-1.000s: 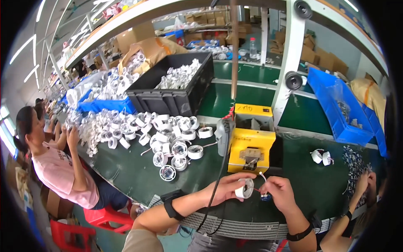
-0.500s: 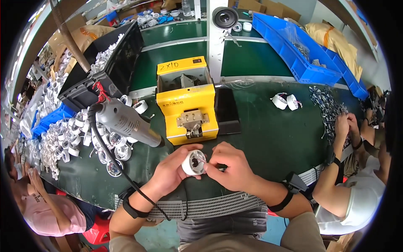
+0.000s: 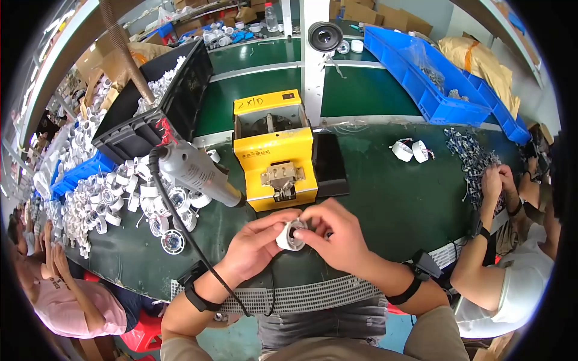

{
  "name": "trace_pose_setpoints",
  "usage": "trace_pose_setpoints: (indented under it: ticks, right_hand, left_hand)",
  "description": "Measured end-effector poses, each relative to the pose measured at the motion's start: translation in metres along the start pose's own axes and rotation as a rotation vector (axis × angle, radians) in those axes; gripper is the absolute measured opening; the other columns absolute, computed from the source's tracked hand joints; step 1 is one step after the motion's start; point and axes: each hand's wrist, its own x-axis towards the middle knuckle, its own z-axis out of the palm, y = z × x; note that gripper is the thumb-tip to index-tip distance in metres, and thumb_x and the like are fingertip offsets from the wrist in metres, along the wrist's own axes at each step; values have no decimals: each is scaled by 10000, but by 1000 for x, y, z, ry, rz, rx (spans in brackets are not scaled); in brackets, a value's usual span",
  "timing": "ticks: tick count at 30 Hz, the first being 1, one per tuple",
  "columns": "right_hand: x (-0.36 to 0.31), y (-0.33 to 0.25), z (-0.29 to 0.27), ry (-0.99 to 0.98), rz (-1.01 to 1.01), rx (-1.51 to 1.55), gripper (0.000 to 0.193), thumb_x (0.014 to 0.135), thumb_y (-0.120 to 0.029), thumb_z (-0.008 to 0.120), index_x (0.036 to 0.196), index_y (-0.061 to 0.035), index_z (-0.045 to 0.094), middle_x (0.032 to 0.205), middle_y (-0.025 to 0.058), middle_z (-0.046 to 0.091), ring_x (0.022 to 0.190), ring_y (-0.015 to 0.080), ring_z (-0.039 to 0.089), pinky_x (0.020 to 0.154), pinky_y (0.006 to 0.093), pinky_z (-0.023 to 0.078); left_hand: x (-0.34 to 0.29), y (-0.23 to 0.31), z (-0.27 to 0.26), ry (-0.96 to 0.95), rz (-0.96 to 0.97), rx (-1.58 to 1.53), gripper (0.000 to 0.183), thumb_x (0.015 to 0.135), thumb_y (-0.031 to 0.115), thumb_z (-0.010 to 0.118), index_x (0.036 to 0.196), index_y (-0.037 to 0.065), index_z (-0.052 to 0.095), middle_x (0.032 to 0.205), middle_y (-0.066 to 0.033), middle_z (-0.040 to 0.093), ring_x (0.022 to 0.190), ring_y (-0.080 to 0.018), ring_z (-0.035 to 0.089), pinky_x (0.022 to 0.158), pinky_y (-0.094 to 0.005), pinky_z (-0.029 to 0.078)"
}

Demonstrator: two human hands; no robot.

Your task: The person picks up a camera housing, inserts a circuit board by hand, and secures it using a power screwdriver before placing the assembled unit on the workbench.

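My left hand [image 3: 256, 243] grips a small white round plastic housing [image 3: 290, 239] from its left side, fingers closed round it. My right hand [image 3: 337, 237] closes on the same housing from the right. Its thumb reaches into the open face and the index finger rests at the upper rim. The hands hide much of the housing, and any wires inside are hard to see. Just beyond my hands stands a yellow machine [image 3: 274, 147] with a metal block on its front. Left of that, a grey cylindrical power tool [image 3: 201, 175] hangs tilted, its black cable crossing my left forearm.
Many white housings [image 3: 108, 195] are heaped at the left, before a black crate [image 3: 144, 133]. Two more housings [image 3: 411, 150] lie right of the machine. Blue bins [image 3: 433, 90] stand at the back right. A co-worker's hands [image 3: 497, 178] touch a pile of small wired parts [image 3: 472, 162].
The housing has turned in my hands, its open face now more toward the right. My right thumb has moved into its opening, and my left fingers have closed further round it. The view has shifted slightly.
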Motion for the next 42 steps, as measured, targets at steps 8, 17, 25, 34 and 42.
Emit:
trace_pose_setpoints:
  ticks: [8,17,25,34,42]
  right_hand:
    - [14,9,-23,89,-387,-297,258,726,19,733,957,-34,631,1012,111,556,771,206,631,688,290,531]
    - [3,7,-3,-115,260,756,166,875,28,610,1040,43,613,854,93,653,734,149,656,656,253,543]
    - [0,-1,3,-33,129,301,176,789,19,712,957,-6,667,819,64,653,673,100,619,614,229,513]
    - [-2,5,12,62,-11,314,356,747,44,737,1070,5,590,1105,103,535,967,165,595,757,264,530]
    - [15,-1,0,-143,42,-65,260,773,25,694,1029,-10,669,1052,129,629,861,175,654,706,284,556]
  left_hand:
    - [0,9,5,118,207,-113,381,968,156,490,1319,14,457,1335,-112,496,1180,-238,533,986,-398,457]
    - [-2,3,9,-82,256,-16,481,970,134,453,1420,19,328,1408,-120,410,1269,-248,436,1057,-406,352]
    - [-1,-8,12,-187,309,134,526,976,126,422,1461,20,249,1461,-135,323,1313,-240,363,1099,-398,267]
    - [-2,-14,17,-228,379,66,638,969,186,493,1500,101,151,1454,-111,326,1333,-215,332,1110,-388,244]
    - [-1,-8,5,171,100,542,371,931,94,559,1288,10,503,1032,-44,634,889,-105,613,662,-262,571]
